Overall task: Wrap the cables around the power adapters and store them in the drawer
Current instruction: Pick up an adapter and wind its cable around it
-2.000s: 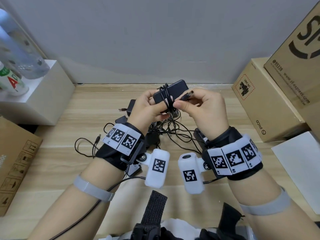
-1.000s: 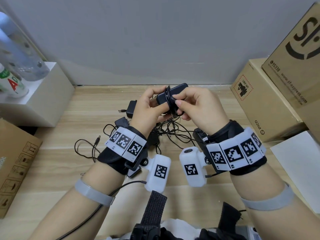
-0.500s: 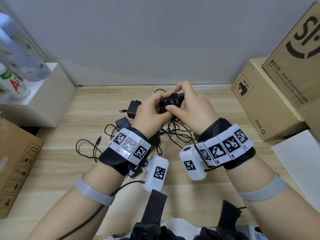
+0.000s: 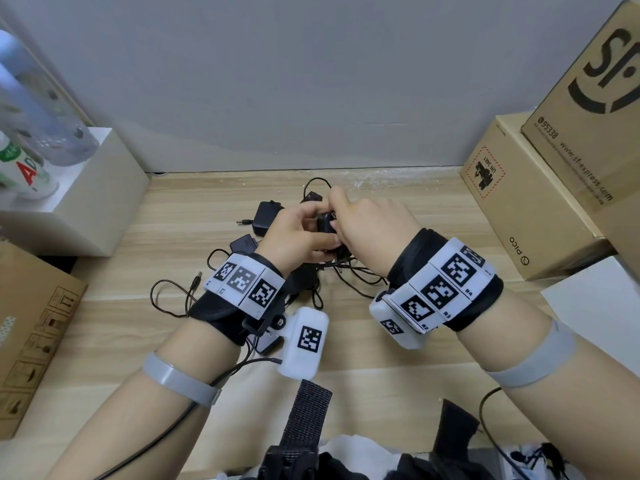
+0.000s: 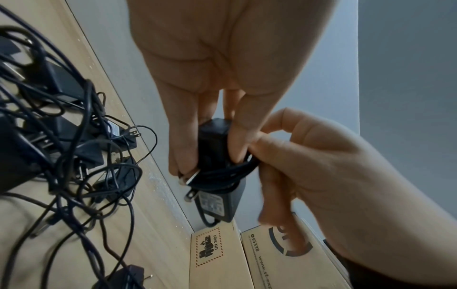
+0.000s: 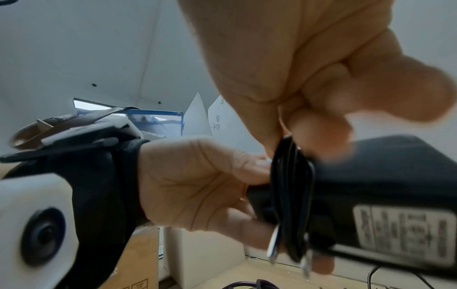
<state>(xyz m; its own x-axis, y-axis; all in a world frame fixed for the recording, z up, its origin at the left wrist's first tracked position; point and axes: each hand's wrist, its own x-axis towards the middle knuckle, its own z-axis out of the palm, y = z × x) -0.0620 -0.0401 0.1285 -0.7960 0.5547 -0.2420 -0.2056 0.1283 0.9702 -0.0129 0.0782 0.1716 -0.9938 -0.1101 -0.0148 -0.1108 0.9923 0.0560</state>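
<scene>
Adapter (image 5: 214, 154) sits raised above the desk (image 4: 398, 355) at centre, cable (image 5: 222, 172) coiled around its middle. Left hand (image 4: 298, 237) grips the adapter body with curled fingers. Right hand (image 4: 374, 230) pinches the coiled cable against it. Loose adapters (image 4: 265, 216) lie at 10 o'clock of the hands.

Landmark: pile of adapters (image 4: 266, 244) on the table (image 4: 398, 368)
Left of pile: white box (image 4: 86, 202) carrying bottles (image 4: 38, 133)
Right of pile: stacked cardboard boxes (image 4: 530, 209)
Above pile: both hands (image 4: 346, 226) around one adapter (image 5: 217, 176)
</scene>
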